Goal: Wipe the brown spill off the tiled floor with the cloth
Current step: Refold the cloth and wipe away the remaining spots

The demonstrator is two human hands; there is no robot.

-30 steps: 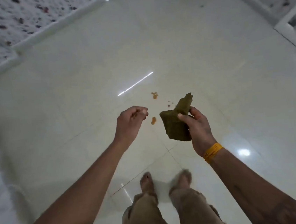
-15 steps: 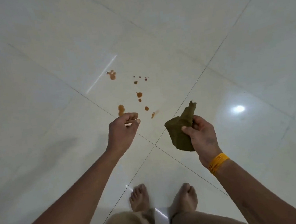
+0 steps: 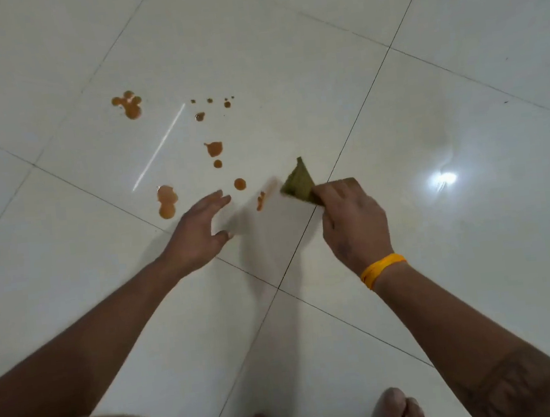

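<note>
Brown spill: scattered drops and small puddles on one pale tile of the tiled floor, all unwiped; the cloth, a folded olive wad, is clenched in the right hand just beside the nearest streak; the left hand hovers with fingers spread, holding nothing. Likely risks: a dragged stroke smearing the puddles wider; the left palm landing in liquid; no containers visible.

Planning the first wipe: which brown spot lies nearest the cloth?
The small streaked spot, just left of the cloth held in the right hand; the others lie farther left or beyond.
</note>
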